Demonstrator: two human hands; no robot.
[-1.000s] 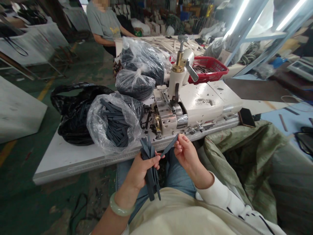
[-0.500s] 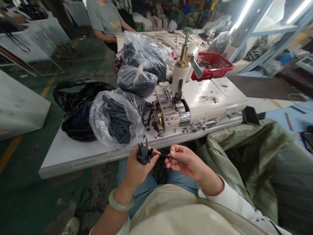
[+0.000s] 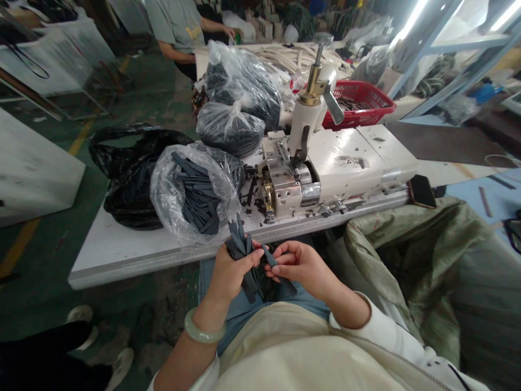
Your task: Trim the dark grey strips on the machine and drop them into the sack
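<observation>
Left hand (image 3: 234, 277) curled tight around a bundle of dark grey strips (image 3: 238, 239), ends poking up past the thumb! Right hand (image 3: 301, 266), thumb and fingertips pinching a single dark grey strip (image 3: 271, 256), right beside the bundle, knuckles of both hands almost touching, low over the jeans (image 3: 240, 317). Just beyond, a clear plastic bag (image 3: 171, 201) stuffed with more strips (image 3: 199, 201), up on the white tabletop (image 3: 122, 260), a black plastic bag (image 3: 134, 184) alongside. Off to the right, a cream industrial machine (image 3: 337, 163), dark scraps (image 3: 254, 198) around its base. Farther back, a red basket (image 3: 358, 103). Down at the right, a green woven sack (image 3: 407, 255).
</observation>
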